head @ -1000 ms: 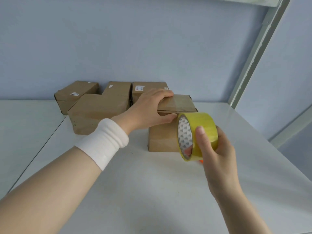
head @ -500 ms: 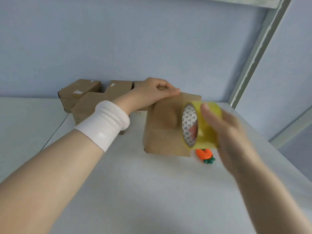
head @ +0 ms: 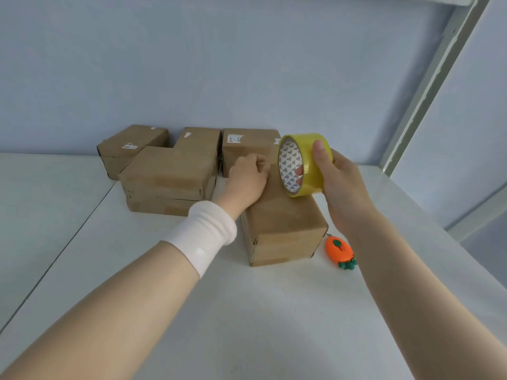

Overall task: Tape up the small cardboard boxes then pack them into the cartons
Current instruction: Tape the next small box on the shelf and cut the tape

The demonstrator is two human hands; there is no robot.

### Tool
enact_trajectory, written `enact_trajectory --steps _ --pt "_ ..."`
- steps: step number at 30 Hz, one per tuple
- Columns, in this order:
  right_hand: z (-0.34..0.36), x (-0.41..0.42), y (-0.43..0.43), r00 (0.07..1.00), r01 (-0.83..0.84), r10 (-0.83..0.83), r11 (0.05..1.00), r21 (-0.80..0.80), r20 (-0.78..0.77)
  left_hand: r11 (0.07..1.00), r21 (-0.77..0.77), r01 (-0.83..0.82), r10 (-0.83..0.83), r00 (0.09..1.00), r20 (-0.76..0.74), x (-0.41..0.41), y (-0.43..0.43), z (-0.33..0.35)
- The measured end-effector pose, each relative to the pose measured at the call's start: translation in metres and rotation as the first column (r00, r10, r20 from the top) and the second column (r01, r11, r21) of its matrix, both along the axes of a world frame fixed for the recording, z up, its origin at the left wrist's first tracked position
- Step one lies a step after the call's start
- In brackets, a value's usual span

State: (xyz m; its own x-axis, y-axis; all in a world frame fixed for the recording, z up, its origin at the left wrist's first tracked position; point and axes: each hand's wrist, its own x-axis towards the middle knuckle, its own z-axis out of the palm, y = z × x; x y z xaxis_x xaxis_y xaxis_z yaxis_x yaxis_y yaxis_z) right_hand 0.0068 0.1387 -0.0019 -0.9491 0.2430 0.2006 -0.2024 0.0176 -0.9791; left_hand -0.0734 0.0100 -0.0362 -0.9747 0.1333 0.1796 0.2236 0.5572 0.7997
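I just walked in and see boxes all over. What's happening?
A person is taping up a small cardboard box on the table. The left grip holds the box at its far end, while the right grip holds a yellow tape roll above it. A carrot-shaped cutter lies beside the box; more boxes sit by the wall.

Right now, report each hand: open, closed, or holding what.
Left hand: rests on the near box, fingers curled; whether it grips anything cannot be told.
Right hand: holds the yellow tape roll, thumb outside, fingers through its core.
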Motion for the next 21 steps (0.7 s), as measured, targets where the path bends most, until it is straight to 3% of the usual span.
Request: enact_trajectory --steps 4,6,10,15,19,21 --pt "-0.016 -0.002 0.007 0.994 -0.103 0.104 0.993 -0.052 0.014 1.0 0.012 -0.018 0.018 1.0 0.017 -0.004 0.001 -0.009" --pt "-0.025 0.002 0.01 0.989 -0.148 0.148 0.989 0.007 -0.007 0.999 0.036 -0.03 0.03 0.999 0.013 -0.005 0.002 -0.01" --pt "-0.023 0.005 0.003 0.998 -0.031 0.04 0.983 0.18 -0.047 0.996 0.074 -0.046 0.042 0.998 0.046 -0.005 0.004 -0.009" --pt "-0.025 0.028 0.003 0.991 0.03 -0.017 0.995 0.098 -0.129 0.99 0.131 -0.057 0.049 0.997 0.067 -0.004 0.004 -0.01" --pt "-0.026 0.035 0.009 0.984 -0.123 0.132 0.989 0.078 -0.119 0.987 0.153 -0.055 0.042 0.995 0.089 -0.003 0.004 -0.009" --pt "-0.035 0.04 0.007 0.976 -0.17 0.189 0.972 0.165 -0.106 0.987 0.152 -0.059 0.047 0.995 0.087 -0.003 0.004 -0.009"
